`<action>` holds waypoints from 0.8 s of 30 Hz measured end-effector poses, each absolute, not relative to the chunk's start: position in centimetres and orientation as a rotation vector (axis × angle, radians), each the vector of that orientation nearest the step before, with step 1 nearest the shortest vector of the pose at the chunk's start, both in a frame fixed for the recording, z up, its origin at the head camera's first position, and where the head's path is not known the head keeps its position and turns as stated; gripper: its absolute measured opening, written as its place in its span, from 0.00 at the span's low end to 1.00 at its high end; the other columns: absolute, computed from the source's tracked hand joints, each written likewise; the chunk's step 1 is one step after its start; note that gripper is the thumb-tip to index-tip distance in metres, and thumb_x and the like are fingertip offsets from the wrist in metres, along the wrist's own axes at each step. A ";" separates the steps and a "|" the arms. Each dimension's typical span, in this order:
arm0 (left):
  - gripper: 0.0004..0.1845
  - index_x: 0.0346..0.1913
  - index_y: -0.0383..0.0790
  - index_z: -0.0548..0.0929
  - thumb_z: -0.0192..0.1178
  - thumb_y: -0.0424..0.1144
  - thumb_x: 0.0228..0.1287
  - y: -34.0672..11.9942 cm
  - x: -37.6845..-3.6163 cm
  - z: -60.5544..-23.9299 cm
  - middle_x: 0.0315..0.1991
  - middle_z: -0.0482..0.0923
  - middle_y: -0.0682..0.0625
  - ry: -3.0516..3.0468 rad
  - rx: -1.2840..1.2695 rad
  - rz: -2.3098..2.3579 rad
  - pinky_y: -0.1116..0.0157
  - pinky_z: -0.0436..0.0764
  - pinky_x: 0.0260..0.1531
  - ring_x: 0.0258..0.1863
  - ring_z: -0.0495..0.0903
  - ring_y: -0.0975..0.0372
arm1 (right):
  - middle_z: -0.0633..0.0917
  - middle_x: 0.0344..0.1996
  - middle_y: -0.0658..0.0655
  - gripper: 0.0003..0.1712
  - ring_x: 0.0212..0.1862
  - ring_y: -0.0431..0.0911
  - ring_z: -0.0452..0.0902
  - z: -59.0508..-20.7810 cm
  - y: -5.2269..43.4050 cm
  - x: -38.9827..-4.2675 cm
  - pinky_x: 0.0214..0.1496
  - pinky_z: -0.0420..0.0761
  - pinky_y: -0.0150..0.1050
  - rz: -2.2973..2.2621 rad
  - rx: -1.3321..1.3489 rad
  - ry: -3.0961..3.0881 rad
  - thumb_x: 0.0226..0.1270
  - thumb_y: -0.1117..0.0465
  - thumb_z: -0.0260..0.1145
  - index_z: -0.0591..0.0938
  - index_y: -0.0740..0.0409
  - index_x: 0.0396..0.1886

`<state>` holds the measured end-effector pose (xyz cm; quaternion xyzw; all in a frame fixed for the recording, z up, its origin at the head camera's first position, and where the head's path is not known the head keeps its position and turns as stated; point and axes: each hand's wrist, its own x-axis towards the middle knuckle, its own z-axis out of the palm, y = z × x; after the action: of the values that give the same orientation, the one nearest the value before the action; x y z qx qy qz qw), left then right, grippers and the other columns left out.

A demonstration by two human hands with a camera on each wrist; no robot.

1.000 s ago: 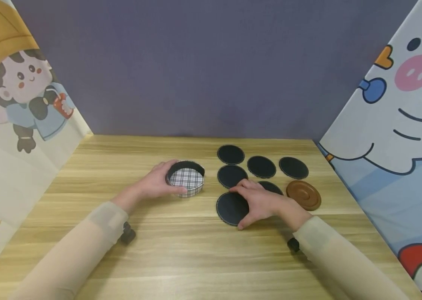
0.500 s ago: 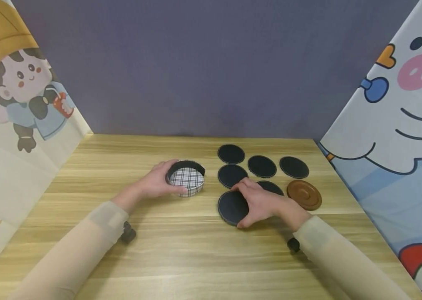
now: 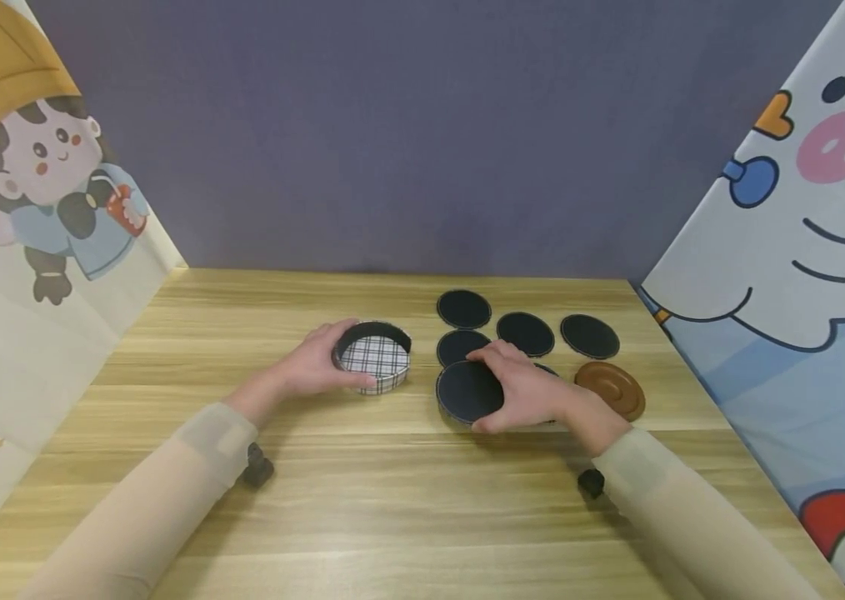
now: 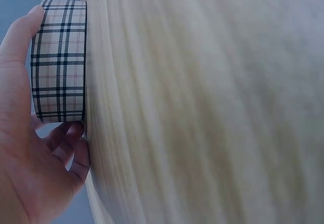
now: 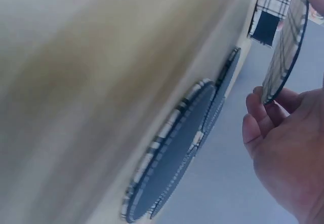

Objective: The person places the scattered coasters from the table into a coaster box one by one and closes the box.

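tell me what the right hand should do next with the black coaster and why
Probably carry the black coaster left to the plaid holder: the right hand holds it above the table, while the left hand grips the holder, whose top is open.

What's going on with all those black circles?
A person is using both hands at a table. The left hand grips a round checked holder standing on it. The right hand holds one black disc by its edges, above the table, its checked side facing down. Five other black discs lie nearby, one partly hidden by that hand, and a brown disc lies at the right.
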<state>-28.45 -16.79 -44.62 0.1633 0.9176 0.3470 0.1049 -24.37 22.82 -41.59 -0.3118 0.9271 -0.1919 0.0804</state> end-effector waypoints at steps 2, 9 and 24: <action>0.72 0.90 0.50 0.54 0.82 0.73 0.48 -16.8 -28.5 -44.6 0.86 0.58 0.35 2.708 0.483 1.018 0.24 0.65 0.76 0.84 0.58 0.37 | 0.74 0.69 0.60 0.63 0.70 0.58 0.69 -41.2 22.8 -24.7 0.70 0.76 0.63 -0.576 -0.942 2.787 0.47 0.36 0.84 0.71 0.58 0.80; 0.71 0.90 0.49 0.54 0.82 0.72 0.49 -16.7 -28.3 -44.4 0.86 0.58 0.35 2.708 0.480 1.018 0.25 0.64 0.76 0.85 0.58 0.37 | 0.72 0.73 0.61 0.64 0.75 0.60 0.66 -39.7 22.4 -26.0 0.73 0.73 0.68 -0.611 -0.876 2.785 0.51 0.33 0.82 0.68 0.56 0.84; 0.71 0.90 0.49 0.54 0.81 0.72 0.50 -17.0 -28.3 -44.5 0.85 0.60 0.35 2.715 0.492 1.011 0.26 0.66 0.76 0.83 0.60 0.37 | 0.68 0.76 0.61 0.64 0.75 0.59 0.65 -37.3 18.2 -28.6 0.74 0.75 0.65 -0.631 -0.840 2.795 0.54 0.33 0.81 0.65 0.53 0.86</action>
<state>-28.27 -17.02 -44.45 0.1667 0.9191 0.3424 0.1014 -28.63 18.16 -37.27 -0.2806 0.9332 -0.2105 0.0776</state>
